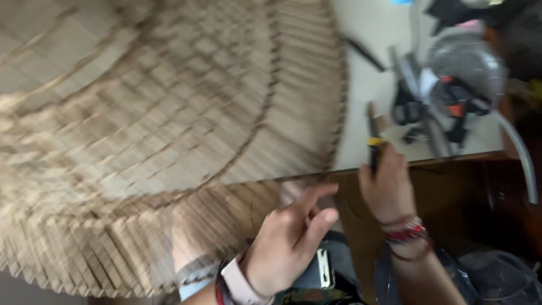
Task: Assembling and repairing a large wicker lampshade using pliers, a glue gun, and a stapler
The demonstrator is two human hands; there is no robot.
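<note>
A large round piece woven of many thin wooden slats fills the left and middle of the head view, blurred by motion. My left hand is at its lower right edge, fingers apart and touching the slats; a pale watch is on that wrist. My right hand is to the right, at the table edge, closed around a tool with a yellow and black handle that points away from me. Bead bracelets circle the right wrist.
A white table top lies beyond the woven piece. On it at the right are a grey plastic bag, black and orange tools and a dark rod. A curved grey tube hangs at the right edge.
</note>
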